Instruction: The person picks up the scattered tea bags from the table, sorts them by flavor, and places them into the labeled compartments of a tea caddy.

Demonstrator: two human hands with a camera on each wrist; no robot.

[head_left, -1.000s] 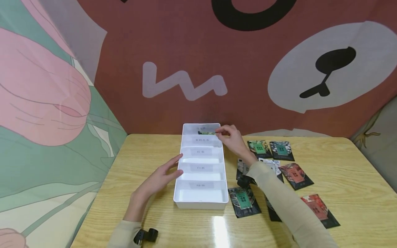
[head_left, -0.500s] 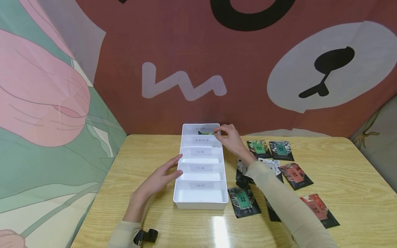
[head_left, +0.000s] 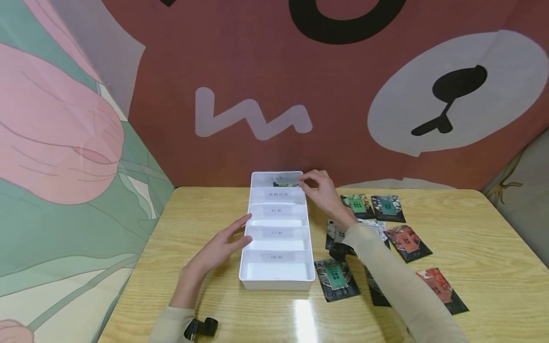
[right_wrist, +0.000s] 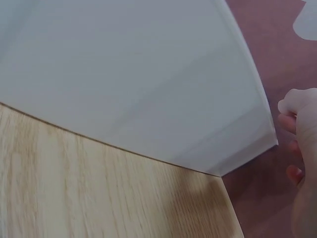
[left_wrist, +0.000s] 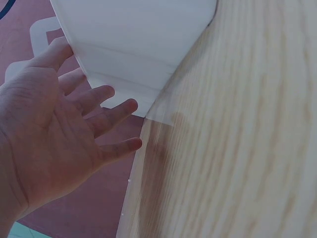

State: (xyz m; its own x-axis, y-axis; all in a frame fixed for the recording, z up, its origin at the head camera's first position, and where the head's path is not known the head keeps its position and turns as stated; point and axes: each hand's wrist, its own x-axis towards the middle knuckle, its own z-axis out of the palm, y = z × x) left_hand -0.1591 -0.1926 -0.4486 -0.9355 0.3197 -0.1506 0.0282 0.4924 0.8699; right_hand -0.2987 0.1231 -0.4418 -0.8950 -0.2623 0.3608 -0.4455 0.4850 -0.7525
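Observation:
A long white divided box [head_left: 276, 285] with paper labels stands on the table. A tea packet [head_left: 285, 184], green along its visible edge, stands in the farthest compartment; most of it is hidden. My right hand [head_left: 323, 193] is at the box's far right rim, fingers bent and thumb near the packet's right end, apparently apart from it. In the right wrist view, bent fingers [right_wrist: 294, 116] lie just outside the rim with no packet visible between them. My left hand [head_left: 218, 245] rests spread fingers against the box's left side, and the left wrist view shows its fingers [left_wrist: 116, 116] extended.
Several dark tea packets lie right of the box, including a green-labelled one [head_left: 336, 280], a red-labelled one [head_left: 407, 242] and another red one [head_left: 442, 289]. Some are partly under my right forearm. Printed cloth [head_left: 214, 162] hangs behind the wooden table [head_left: 197, 205].
My right hand has shifted slightly right, its fingertips drawing back from the packet, which stays in the farthest compartment. My left hand stays against the box.

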